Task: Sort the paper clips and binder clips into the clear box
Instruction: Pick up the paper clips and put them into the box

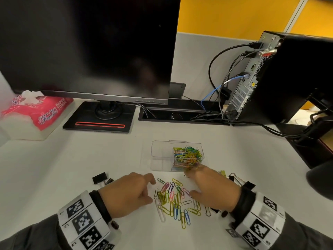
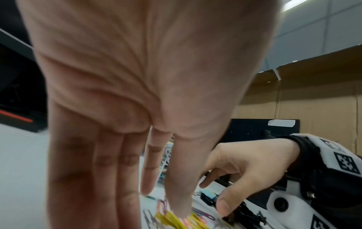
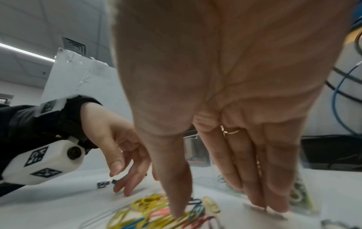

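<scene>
Clear glossy plastic box, thin coated wire paper clips in bright smooth colours, matt black metal binder clips with shiny wire handles, smooth matt white table, glossy black monitor, shiny pink plastic tissue pack

Multicoloured paper clips; black binder clips; clear box.

one clear box, two hands (paper clips uncountable)
</scene>
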### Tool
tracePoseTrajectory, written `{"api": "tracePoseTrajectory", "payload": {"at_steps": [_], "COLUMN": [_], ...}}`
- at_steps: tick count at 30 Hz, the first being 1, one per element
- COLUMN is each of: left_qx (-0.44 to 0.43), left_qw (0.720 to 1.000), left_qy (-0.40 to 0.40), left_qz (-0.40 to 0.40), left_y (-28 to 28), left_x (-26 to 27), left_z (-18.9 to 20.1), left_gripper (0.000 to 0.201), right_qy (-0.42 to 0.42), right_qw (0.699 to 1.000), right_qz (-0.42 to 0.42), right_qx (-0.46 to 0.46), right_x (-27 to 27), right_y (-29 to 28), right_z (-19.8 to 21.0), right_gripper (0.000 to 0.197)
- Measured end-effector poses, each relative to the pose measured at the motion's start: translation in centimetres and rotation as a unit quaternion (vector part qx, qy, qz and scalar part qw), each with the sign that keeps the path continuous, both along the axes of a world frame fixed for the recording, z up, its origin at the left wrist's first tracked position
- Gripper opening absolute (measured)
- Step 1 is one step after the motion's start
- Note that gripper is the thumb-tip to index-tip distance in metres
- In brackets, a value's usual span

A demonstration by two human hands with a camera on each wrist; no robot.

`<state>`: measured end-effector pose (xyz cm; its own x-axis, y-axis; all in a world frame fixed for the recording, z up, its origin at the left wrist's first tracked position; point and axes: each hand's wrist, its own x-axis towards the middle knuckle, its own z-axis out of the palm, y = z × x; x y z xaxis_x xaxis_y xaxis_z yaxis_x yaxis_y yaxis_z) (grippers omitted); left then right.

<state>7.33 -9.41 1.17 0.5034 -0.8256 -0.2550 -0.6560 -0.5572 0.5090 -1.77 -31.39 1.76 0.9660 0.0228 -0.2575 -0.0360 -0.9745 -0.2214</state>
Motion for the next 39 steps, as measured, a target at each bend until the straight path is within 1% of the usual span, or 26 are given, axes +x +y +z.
{"api": "tracePoseTrajectory", "payload": {"at_steps": [1,2,5,6,8,10,11,15,16,17,20,24,28,31,33,35,37,39], "left_qx": [0.012,0.016,-0.009,-0.015,-0.023,-0.038,-0.048,-0.051,-0.047,-0.042,-0.027,-0.024,-0.013,-0.004,-0.001,0.003,0.011,0.015], "left_qw": [1.000,0.999,0.995,0.994,0.993,0.994,0.994,0.998,0.998,0.999,0.999,0.999,0.999,0.999,0.999,0.999,0.999,0.998], "left_qy": [0.020,0.045,0.102,0.111,0.114,0.103,0.093,0.039,0.030,0.024,0.021,0.030,0.042,0.041,0.043,0.046,0.052,0.059], "left_qz": [-0.004,-0.011,-0.017,-0.016,-0.016,-0.015,-0.012,-0.005,-0.005,-0.006,-0.007,-0.006,-0.004,-0.004,-0.003,-0.005,-0.008,-0.009], "left_y": [0.0,-0.1,-0.7,-0.8,-0.9,-0.7,-0.6,0.0,0.1,0.3,0.6,0.7,0.7,0.6,0.6,0.6,0.5,0.5], "left_x": [-0.1,-0.3,-0.7,-0.7,-0.6,-0.4,-0.2,0.5,0.7,0.9,1.2,1.3,1.1,1.2,1.2,1.2,1.2,1.2], "left_z": [0.0,0.0,0.0,0.1,0.2,0.5,0.8,1.5,1.6,1.7,1.8,1.6,1.5,1.4,1.4,1.2,1.1,1.0], "left_gripper": [0.040,0.040,0.046,0.050,0.058,0.059,0.057,0.046,0.045,0.044,0.041,0.039,0.038,0.037,0.037,0.036,0.036,0.036], "right_qy": [0.015,0.025,0.036,0.034,0.025,0.014,0.011,0.011,0.008,0.003,-0.017,-0.032,-0.019,-0.023,-0.054,-0.112,-0.187,-0.246], "right_qw": [1.000,1.000,0.999,0.999,0.999,0.999,0.999,0.997,0.997,0.996,0.996,0.999,0.998,0.995,0.989,0.982,0.972,0.961], "right_qz": [0.004,0.010,0.028,0.033,0.037,0.038,0.038,0.056,0.063,0.070,0.073,0.034,0.024,0.019,0.005,-0.014,-0.033,-0.042], "right_qx": [-0.004,-0.004,-0.003,-0.006,-0.019,-0.026,-0.030,-0.052,-0.053,-0.055,-0.045,0.012,0.055,0.096,0.138,0.154,0.140,0.118], "right_x": [0.0,-0.1,-0.5,-0.5,-0.5,-0.1,0.2,1.4,1.6,1.7,1.5,1.1,0.7,0.7,1.0,1.5,2.3,3.3], "right_y": [0.4,0.9,2.8,3.4,4.5,5.2,5.4,6.0,6.1,6.2,5.7,4.1,2.7,1.6,0.7,-0.4,-1.6,-2.7], "right_z": [-0.2,-0.4,-1.0,-1.0,-1.2,-1.3,-1.4,-1.3,-1.3,-1.3,-1.5,-1.6,-1.1,0.4,1.9,3.5,4.8,5.2], "right_gripper": [0.039,0.050,0.099,0.109,0.113,0.105,0.098,0.048,0.039,0.034,0.037,0.038,0.023,0.015,0.009,0.008,0.009,0.010]}}
